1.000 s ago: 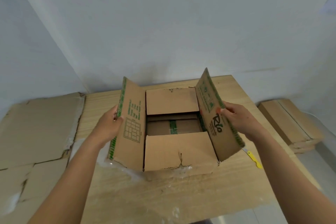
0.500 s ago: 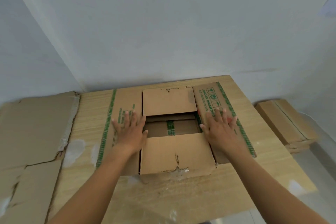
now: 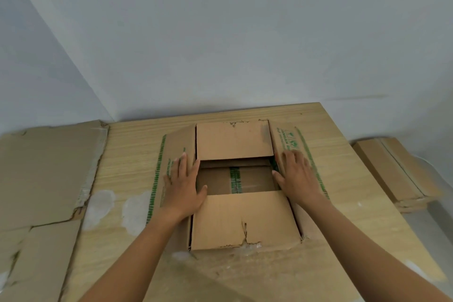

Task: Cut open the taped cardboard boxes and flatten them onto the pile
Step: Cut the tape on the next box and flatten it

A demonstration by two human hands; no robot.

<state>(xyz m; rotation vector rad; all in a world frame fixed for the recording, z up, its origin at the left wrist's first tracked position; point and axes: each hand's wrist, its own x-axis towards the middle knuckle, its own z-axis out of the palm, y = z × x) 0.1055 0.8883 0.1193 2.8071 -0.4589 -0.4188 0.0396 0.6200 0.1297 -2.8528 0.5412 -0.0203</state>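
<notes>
Both hands are open, fingers straight. The left hand (image 3: 183, 184) presses down on the box's left flap and the right hand (image 3: 296, 176) presses down on the right flap. The box (image 3: 245, 218) sits in the middle of the bench (image 3: 132, 154). It is brown with green print, its top flaps spread wide and green tape showing on the bottom inside. The top looks cut open, but I think the box is not flat yet, so the bottom tape is still to do. The pile (image 3: 44, 167) of flat cardboard lies at the bench's left edge.

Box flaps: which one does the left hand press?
The green-printed flap on the left, under the left hand; the right hand presses the opposite one.
</notes>
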